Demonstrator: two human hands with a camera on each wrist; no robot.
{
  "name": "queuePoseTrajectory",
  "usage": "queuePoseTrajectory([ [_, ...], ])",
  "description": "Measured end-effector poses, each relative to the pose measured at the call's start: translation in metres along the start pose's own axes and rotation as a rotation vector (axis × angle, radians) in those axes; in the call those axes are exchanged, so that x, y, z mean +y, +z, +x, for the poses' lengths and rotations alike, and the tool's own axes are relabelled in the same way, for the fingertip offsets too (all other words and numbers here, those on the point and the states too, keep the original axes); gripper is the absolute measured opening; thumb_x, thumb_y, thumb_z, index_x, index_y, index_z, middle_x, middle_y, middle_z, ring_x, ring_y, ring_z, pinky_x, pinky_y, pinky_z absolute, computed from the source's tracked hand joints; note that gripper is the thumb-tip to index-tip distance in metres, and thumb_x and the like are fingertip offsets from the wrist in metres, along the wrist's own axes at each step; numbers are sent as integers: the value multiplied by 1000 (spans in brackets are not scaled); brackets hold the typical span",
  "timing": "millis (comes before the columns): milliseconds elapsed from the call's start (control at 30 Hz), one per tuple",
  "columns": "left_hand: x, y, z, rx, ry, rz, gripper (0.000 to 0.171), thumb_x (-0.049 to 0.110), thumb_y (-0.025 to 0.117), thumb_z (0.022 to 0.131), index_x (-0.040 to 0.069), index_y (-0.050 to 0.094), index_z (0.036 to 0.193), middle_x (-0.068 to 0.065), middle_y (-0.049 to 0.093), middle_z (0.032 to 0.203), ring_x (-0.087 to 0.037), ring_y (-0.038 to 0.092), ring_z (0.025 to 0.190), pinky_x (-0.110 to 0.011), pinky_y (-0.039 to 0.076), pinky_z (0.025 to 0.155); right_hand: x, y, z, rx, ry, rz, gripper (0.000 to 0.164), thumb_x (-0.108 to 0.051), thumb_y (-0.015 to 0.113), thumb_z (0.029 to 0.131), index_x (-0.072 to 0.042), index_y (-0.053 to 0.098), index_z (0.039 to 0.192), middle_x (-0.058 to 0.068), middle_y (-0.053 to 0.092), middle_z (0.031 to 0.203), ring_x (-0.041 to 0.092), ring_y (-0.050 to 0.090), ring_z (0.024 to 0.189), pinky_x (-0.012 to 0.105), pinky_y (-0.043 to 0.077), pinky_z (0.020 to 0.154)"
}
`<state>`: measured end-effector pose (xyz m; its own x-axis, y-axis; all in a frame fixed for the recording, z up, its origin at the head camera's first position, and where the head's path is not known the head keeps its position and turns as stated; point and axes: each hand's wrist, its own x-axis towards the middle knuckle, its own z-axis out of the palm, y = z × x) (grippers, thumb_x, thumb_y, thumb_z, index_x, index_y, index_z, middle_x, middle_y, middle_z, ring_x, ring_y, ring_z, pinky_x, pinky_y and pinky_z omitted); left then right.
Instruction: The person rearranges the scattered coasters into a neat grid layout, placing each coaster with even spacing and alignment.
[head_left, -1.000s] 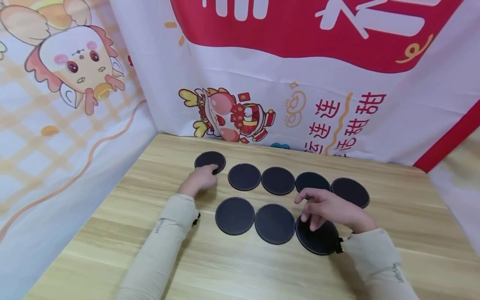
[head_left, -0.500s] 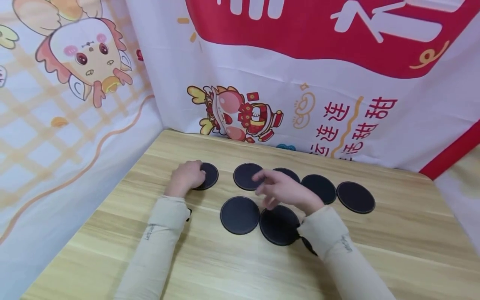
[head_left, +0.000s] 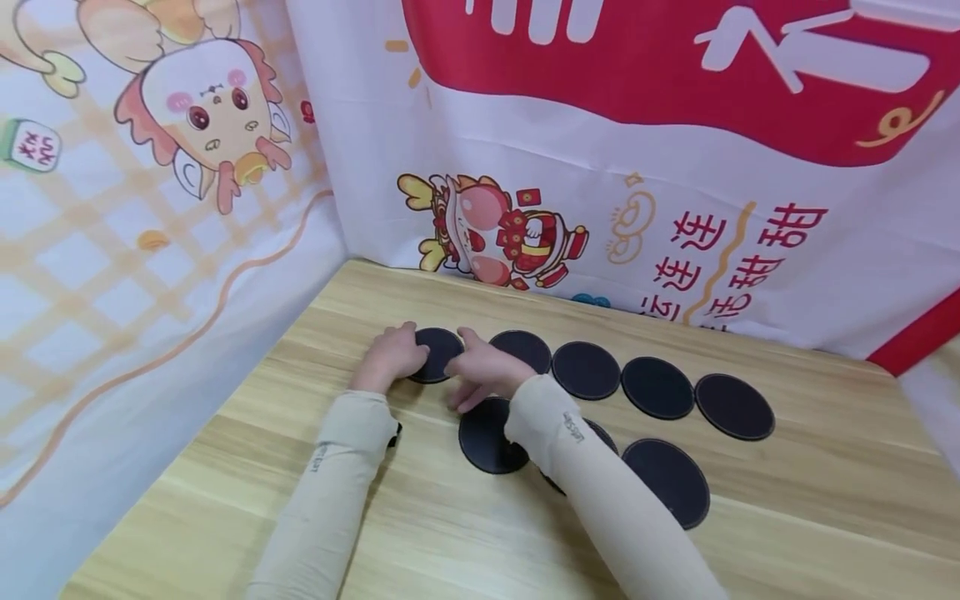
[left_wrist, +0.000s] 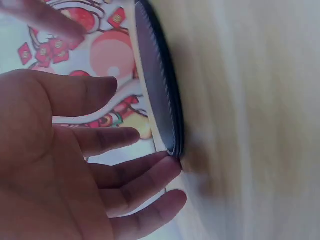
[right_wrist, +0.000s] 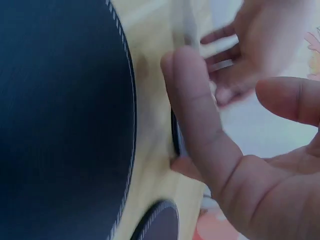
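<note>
At the left end of the back row lies a round black coaster (head_left: 437, 356). My left hand (head_left: 390, 358) is at its left rim. Seen from the left wrist, that coaster (left_wrist: 154, 82) has a stitched edge and looks layered at the rim; my fingers (left_wrist: 145, 182) meet its edge, with the thumb held apart. My right hand (head_left: 487, 367) has its fingertips close to the coaster's right side. In the right wrist view the fingers (right_wrist: 200, 107) are loosely extended, thumb apart, and another stitched coaster (right_wrist: 60, 120) fills the left side.
Several more black coasters, such as the rightmost one (head_left: 735, 407), continue the back row. A front row includes a coaster (head_left: 667, 482), partly covered by my right forearm. The wooden table (head_left: 825, 500) meets a printed cloth (head_left: 637, 150) behind and another cloth (head_left: 150, 333) at left.
My right hand has moved left across the rows to the leftmost coaster. My left hand has gone from on top of that coaster to its left rim, and the coaster has shifted towards me.
</note>
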<state>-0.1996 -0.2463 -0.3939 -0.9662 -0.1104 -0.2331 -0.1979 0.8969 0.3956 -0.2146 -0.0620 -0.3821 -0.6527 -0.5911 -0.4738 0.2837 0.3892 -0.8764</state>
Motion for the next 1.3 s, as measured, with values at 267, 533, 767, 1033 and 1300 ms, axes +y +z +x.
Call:
queuePoseTrajectory([
  [267, 6, -6, 2, 18, -2, -58, 58, 25, 47, 104, -11, 38, 149, -37, 40, 146, -54, 37, 134, -60, 32, 110, -6, 8, 7, 69, -9, 129, 80, -9, 53, 100, -22, 7, 164, 26, 40, 149, 47, 67, 101, 41, 61, 65],
  [533, -4, -7, 9, 111, -24, -186, 50, 13, 45, 97, -14, 49, 139, -36, 48, 136, -48, 48, 126, -55, 39, 107, 1, 4, 11, 189, -79, 219, 68, -3, 54, 99, -16, 26, 160, 22, 42, 146, 40, 68, 88, 44, 60, 71],
  [767, -12, -8, 12, 126, 74, -453, 44, 5, 45, 99, -12, 53, 139, -29, 55, 138, -37, 54, 126, -48, 44, 105, -2, 2, 8, 304, -187, 267, 64, 2, 53, 98, -15, 34, 157, 17, 37, 151, 29, 66, 79, 38, 60, 66],
  [1033, -10, -12, 10, 55, 146, -859, 44, 0, 48, 103, -9, 47, 146, -19, 58, 104, -11, 56, 72, -38, 57, 84, -12, -10, -4, 417, -311, 346, 61, 6, 53, 95, -14, 44, 152, 10, 42, 147, 21, 62, 69, 38, 60, 68],
  [1300, 1, -18, 2, 33, 246, -1122, 45, -2, 51, 102, -7, 47, 146, -13, 56, 104, -8, 54, 69, -26, 57, 73, -7, -26, -16, 485, -395, 247, 53, -1, 55, 99, -15, 49, 150, 10, 55, 103, 16, 49, 54, 35, 57, 58],
])
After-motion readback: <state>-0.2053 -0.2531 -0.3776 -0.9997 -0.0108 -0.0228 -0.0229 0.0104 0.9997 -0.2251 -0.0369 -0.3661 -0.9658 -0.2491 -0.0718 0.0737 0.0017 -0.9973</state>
